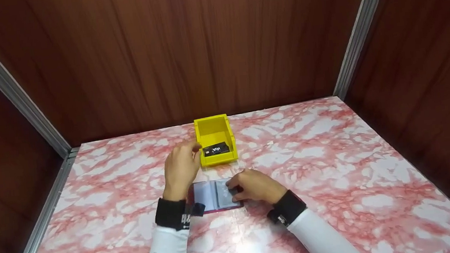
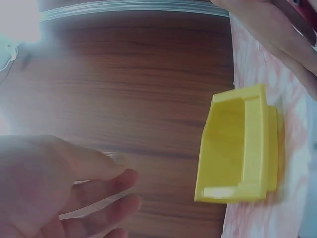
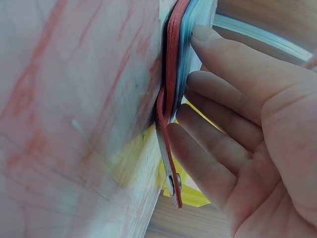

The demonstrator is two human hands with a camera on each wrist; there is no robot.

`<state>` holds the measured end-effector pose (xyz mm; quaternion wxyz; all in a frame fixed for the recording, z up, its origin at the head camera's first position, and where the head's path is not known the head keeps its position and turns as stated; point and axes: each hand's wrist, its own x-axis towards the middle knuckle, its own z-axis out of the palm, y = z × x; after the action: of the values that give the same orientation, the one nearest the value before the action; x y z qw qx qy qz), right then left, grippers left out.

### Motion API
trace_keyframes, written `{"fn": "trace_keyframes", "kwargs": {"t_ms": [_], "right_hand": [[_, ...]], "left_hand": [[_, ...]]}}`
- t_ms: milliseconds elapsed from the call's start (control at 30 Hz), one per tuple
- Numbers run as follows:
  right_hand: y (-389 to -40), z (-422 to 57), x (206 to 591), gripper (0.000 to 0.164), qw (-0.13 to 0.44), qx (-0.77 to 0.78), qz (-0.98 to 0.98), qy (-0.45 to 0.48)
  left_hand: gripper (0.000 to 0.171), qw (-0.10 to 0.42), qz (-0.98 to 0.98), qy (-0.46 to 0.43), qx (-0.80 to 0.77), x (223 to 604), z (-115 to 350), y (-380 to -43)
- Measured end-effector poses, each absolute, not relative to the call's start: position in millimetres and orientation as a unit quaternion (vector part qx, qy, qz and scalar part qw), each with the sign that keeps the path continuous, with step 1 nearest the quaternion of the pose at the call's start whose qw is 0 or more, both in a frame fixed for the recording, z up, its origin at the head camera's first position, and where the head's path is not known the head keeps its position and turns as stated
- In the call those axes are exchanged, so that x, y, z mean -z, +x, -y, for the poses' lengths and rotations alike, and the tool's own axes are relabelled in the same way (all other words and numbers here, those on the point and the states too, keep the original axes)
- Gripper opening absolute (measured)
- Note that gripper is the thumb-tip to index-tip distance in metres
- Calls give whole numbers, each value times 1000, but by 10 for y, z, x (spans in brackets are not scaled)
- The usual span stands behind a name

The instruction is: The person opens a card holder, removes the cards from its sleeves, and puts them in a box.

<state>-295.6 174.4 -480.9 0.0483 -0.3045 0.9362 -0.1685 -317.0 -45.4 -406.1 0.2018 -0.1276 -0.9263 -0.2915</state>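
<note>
The left hand (image 1: 181, 168) reached forward, fingers loosely bent, nothing visibly held, by a yellow plastic bin (image 1: 220, 159) containing a black rectangular card (image 1: 211, 150) reading "Vip". Nearer, a red-covered card holder with translucent sleeves (image 1: 205, 195) lay open; the right hand's (image 1: 255, 185) curved fingers touched its right edge, pinching or not, unclear.

Booth-like workspace: wood-grain panels (image 1: 160, 54), metal framing (image 1: 360, 30).
</note>
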Motion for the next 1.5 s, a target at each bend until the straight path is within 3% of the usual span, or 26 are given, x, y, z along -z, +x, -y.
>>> {"fn": "trace_keyframes", "kwargs": {"t_ms": [300, 633, 767, 1000, 1500], "right_hand": [[-2941, -1805, 4803, 37, 64, 180, -939, -285], [-2942, -1845, 4808, 39, 43, 171, -942, -285], [-2944, -1841, 4814, 39, 44, 172, -942, -286], [-2951, -1840, 4838, 42, 59, 172, -941, -286], [-2985, -1765, 4850, 41, 63, 172, -936, -302]], "left_hand": [[14, 131, 935, -114, 310, 4215, 632, -3011], [7, -55, 946, -106, 300, 4433, 676, -2937], [11, -116, 944, -126, 283, 4539, 615, -2940], [16, -123, 941, -147, 280, 4661, 597, -2921], [22, -129, 943, -97, 292, 4795, 674, -2922]]}}
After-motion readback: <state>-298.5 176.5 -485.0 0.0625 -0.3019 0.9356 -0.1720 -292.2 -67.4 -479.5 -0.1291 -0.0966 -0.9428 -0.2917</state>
